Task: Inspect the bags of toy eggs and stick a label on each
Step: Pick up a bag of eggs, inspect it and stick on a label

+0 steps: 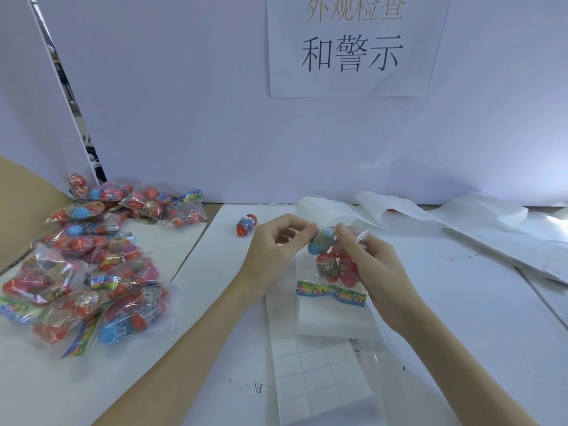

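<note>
Both hands hold one clear bag [333, 265] above the middle of the table [461, 318]. Inside it are a blue egg [318, 242] and several red ones, each with a printed band; a colourful header strip hangs at its lower end. The left hand [273, 250] and the right hand [373, 265] pinch the bag's top with curled fingers. A pile of bags [92, 256] fills the table's left edge. A label sheet [319, 373] lies near the front edge, and a loose egg [246, 225] toward the back.

Factory inspection bench: posted sign [353, 41], piled toy bags [89, 259].
</note>
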The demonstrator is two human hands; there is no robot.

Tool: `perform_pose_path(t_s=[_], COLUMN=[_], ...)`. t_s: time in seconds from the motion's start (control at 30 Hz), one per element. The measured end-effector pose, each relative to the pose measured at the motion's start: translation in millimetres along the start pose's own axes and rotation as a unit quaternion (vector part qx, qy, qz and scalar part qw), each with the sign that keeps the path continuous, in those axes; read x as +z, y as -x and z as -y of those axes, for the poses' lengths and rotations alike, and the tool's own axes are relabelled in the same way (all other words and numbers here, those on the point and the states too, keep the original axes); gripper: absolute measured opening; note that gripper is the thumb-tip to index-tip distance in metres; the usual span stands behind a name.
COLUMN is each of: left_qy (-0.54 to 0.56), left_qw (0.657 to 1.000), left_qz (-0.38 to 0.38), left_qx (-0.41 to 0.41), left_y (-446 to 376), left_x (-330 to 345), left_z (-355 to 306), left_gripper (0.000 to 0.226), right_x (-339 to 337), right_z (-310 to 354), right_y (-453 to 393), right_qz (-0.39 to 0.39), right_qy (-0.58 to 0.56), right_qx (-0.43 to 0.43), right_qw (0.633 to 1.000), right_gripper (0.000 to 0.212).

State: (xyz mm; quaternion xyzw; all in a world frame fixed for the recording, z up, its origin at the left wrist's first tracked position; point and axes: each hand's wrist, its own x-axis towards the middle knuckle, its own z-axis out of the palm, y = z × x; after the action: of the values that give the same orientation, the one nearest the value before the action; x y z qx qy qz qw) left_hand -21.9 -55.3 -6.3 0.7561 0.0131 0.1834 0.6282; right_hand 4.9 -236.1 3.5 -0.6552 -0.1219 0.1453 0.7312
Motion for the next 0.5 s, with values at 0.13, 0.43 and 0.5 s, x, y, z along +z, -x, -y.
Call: perform_pose_path(t_s=[0.13, 0.43, 0.5], left_qy=[0.039, 0.067, 0.033], left_qw=[0.999, 0.997, 0.999], left_qz=[-0.020, -0.029, -0.040], left_qx=[-0.015, -0.004, 0.003], left_y=[0, 2, 4], left_x=[0, 11, 17], left_z=[1, 3, 3], left_gripper=[0.010, 0.014, 0.017], right_x=[0, 6, 6], right_z=[-1, -1, -2], right_y=[0, 2, 1], right_qz=[0.017, 0.010, -0.002], right_qy=[0.029, -0.040, -0.058], right_qx=[-0.010, -0.015, -0.006], right_qw=[0.999, 0.999, 0.998], right_gripper=[0.049, 0.040, 0.041])
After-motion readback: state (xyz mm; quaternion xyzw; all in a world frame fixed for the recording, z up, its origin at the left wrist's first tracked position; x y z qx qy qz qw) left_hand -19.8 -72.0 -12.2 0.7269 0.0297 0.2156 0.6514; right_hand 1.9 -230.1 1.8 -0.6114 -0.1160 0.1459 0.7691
